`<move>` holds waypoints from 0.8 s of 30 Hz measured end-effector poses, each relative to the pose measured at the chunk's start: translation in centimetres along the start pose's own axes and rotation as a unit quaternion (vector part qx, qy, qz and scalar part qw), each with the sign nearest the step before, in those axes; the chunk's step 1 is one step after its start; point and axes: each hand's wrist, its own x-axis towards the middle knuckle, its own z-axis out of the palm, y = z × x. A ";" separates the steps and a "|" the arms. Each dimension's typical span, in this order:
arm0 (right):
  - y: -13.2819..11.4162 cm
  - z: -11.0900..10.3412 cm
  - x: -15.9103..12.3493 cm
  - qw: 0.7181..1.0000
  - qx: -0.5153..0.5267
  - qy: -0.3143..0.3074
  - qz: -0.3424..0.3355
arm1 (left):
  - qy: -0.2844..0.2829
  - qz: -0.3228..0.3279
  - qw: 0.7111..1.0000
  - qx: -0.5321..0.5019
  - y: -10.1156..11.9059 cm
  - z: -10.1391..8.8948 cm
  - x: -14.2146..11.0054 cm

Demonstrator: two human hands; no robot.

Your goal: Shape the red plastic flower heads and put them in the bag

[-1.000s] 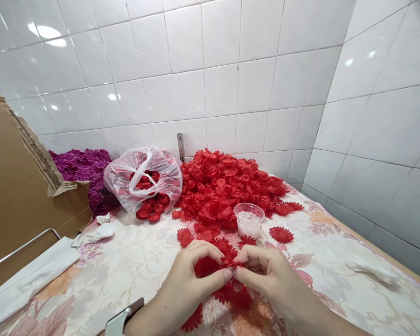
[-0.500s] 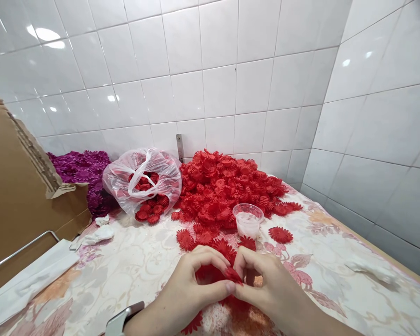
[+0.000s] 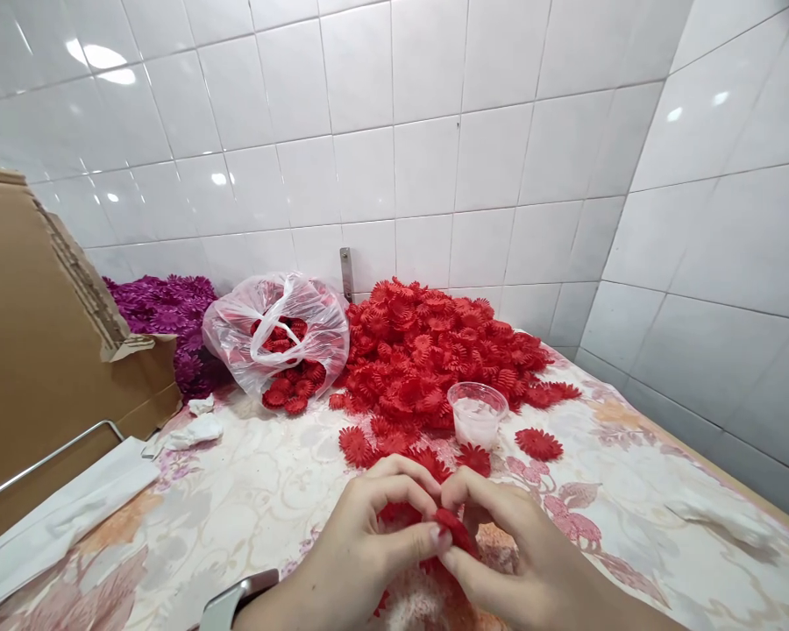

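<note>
Between my two hands, low in the middle of the view, is a red fabric flower (image 3: 457, 529). My left hand (image 3: 385, 535) pinches it with thumb and fingertips. From the other side my right hand (image 3: 506, 535) grips the same flower, its thumb close to my left thumb. Part of the flower is hidden by my fingers. Just beyond my hands lie loose red flower pieces (image 3: 355, 445), and more red shows beneath them. A clear plastic cup (image 3: 477, 419) with a whitish substance inside stands behind my right hand.
A large heap of red flowers (image 3: 427, 350) rests against the tiled wall. Left of it sit a tied plastic bag (image 3: 237, 329) of red pieces, a purple flower pile (image 3: 171, 315) and a cardboard box (image 3: 32, 350). Crumpled white tissue (image 3: 194, 432) lies near the box.
The flower has been turned in my fingers and shows more of its red surface. My right thumb has shifted lower. The whole view has swung slightly left.
</note>
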 end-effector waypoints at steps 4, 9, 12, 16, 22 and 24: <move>0.3 0.0 0.1 0.999 0.029 0.016 -0.015 | 0.026 0.050 0.993 0.104 -0.1 -0.5 0.2; 0.6 -0.3 0.6 0.999 0.033 0.006 0.005 | 0.023 0.089 0.977 0.190 -0.3 -0.4 0.2; 0.6 -0.5 0.6 0.997 0.074 0.017 0.023 | 0.013 0.067 0.987 0.146 -0.5 -0.3 0.2; 1.1 -0.3 0.7 0.985 0.167 0.034 0.035 | -0.025 0.004 1.000 -0.014 -0.8 -0.3 0.4; 1.6 -0.4 1.3 0.948 0.313 0.051 0.034 | -0.018 -0.044 0.981 -0.190 -1.6 -0.9 1.1; 1.5 -0.9 1.7 0.927 0.366 0.071 0.024 | 0.015 -0.051 0.972 -0.230 -1.8 -1.2 1.4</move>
